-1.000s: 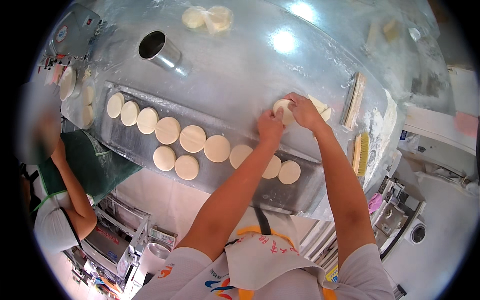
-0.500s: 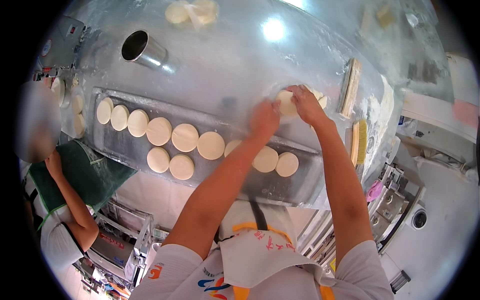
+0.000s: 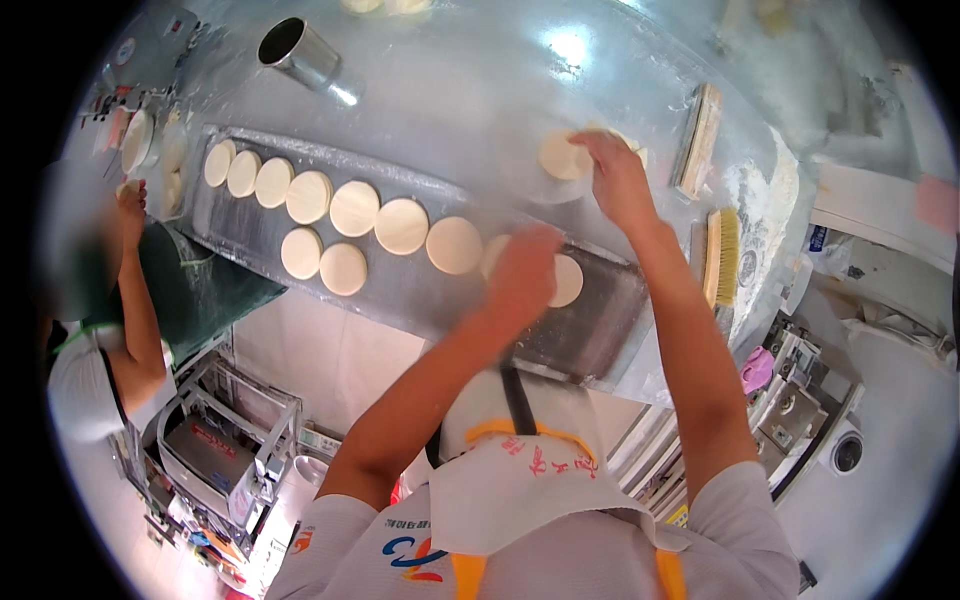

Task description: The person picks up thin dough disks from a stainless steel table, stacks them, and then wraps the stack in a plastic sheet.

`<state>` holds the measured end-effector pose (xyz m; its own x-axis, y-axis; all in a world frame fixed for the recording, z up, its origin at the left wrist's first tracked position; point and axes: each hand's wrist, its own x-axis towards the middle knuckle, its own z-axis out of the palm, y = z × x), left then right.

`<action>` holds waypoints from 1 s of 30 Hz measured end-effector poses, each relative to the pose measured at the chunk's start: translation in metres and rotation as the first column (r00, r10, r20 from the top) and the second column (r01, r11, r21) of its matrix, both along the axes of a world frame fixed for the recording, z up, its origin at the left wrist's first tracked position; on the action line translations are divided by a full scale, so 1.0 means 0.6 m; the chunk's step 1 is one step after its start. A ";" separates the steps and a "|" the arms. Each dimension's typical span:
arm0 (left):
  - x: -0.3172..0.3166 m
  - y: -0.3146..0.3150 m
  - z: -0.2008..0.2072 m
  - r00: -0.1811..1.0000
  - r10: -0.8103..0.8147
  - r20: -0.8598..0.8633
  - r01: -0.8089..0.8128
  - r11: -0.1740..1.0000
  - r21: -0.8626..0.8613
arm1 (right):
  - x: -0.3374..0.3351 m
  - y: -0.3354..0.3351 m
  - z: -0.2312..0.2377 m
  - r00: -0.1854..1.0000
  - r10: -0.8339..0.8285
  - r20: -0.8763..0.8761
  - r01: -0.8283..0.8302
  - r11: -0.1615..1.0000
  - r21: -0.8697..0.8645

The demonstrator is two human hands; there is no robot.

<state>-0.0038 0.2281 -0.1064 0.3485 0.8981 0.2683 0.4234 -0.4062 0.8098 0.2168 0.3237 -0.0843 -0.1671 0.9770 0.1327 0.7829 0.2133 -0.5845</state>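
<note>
Your right hand (image 3: 622, 185) was above the grey metal table (image 3: 430, 110), its fingertips bent over the right edge of a pale, round, flat dough disc (image 3: 560, 157); whether they were clamped on it or only resting there, I could not tell. That disc was beyond the far edge of the long, grey, rectangular metal tray (image 3: 610, 325). Your left hand (image 3: 525, 265) was above the tray, blurred by motion; I could not tell whether its fingers were apart or together.

In the tray you had a slanting row of nine pale dough rounds (image 3: 354, 208), one partly covered by your left hand, and two more rounds (image 3: 343, 269) nearer you, side by side.

Markings noted: your white apron bib (image 3: 520, 500) carried red, handwritten-looking characters. Your light grey shirt (image 3: 350, 570) bore a blue, red and orange emblem with dark lettering at the chest and an orange mark on the sleeve. Red writing showed on a dark, boxy appliance (image 3: 205, 455) at lower left.

To the right of your right hand were a floury wooden block (image 3: 698, 140) and a wooden brush with yellow bristles (image 3: 724, 258). A shiny steel cylindrical cup (image 3: 318, 68) was at the upper left.
</note>
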 end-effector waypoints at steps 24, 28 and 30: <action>-0.004 0.263 -0.099 0.817 -0.185 -0.547 0.144 0.983 -0.117 | 0.024 0.139 -0.047 0.870 0.453 0.192 -0.316 0.814 -0.488; -0.007 0.269 -0.105 0.824 -0.169 -0.540 0.134 0.985 -0.104 | 0.010 0.148 -0.037 0.824 0.514 0.239 -0.332 0.780 -0.531; -0.006 0.267 -0.112 0.813 -0.146 -0.564 0.123 0.989 -0.080 | 0.003 0.147 -0.036 0.796 0.533 0.287 -0.326 0.778 -0.538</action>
<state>-0.0072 0.3885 -0.1739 0.5464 0.8362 -0.0477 0.7554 -0.4674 0.4593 0.2186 0.4118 -0.1061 -0.5195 0.7150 -0.4679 0.8515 0.3873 -0.3534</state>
